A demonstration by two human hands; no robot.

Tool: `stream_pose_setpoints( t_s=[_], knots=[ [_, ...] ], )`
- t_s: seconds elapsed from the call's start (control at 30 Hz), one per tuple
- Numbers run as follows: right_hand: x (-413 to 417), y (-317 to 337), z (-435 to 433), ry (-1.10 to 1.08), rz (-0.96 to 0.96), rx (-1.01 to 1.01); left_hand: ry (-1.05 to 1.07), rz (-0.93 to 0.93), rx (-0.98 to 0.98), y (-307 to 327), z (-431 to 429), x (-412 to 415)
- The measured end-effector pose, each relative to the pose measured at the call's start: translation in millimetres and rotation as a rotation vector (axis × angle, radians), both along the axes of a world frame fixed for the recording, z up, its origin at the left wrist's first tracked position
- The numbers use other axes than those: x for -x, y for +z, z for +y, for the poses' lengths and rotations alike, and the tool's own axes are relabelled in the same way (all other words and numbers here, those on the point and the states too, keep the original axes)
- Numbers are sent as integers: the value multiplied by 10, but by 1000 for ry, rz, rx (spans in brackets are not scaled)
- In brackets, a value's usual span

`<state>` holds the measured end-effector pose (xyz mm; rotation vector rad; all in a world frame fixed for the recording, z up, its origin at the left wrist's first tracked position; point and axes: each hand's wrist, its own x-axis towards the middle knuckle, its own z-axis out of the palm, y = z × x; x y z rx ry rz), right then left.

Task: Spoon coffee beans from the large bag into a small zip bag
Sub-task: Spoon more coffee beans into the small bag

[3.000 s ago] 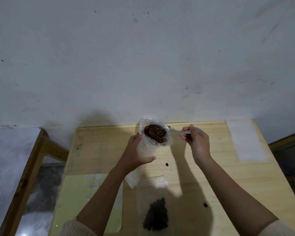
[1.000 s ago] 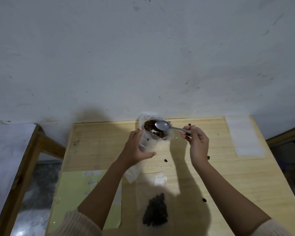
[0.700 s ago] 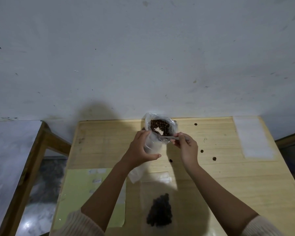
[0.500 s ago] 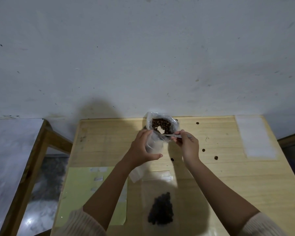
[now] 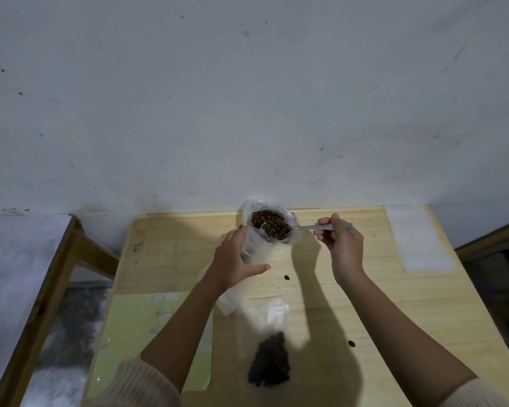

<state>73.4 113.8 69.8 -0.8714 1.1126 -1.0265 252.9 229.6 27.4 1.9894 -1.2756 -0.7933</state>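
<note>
At the desk's far edge, the left hand grips the large bag while the right hand, pinching the spoon, has pulled back, probably lifting beans for the small zip bag by the near edge

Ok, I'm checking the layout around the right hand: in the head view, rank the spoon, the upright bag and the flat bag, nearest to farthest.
1. Spoon: pinched in the right hand itself.
2. Upright bag: just to its left, gripped by the left hand.
3. Flat bag: farthest, lying on the table toward the person.
</note>
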Motion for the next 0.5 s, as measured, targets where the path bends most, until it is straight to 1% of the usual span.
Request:
stream_pose_setpoints(
  t_s=[0.1, 0.17, 0.33, 0.5],
  knots=[
    [-37, 60, 61, 149, 44, 68, -1, 3, 17, 28, 22, 27],
    [-53, 72, 100, 197, 65, 96, -4, 8, 37, 33, 41, 35],
    [13, 40, 116, 93, 49, 56, -12, -11, 23, 33, 98, -6],
    [27, -94, 130, -35, 2, -60, 11, -19, -5, 16, 178, -55]
  ],
)
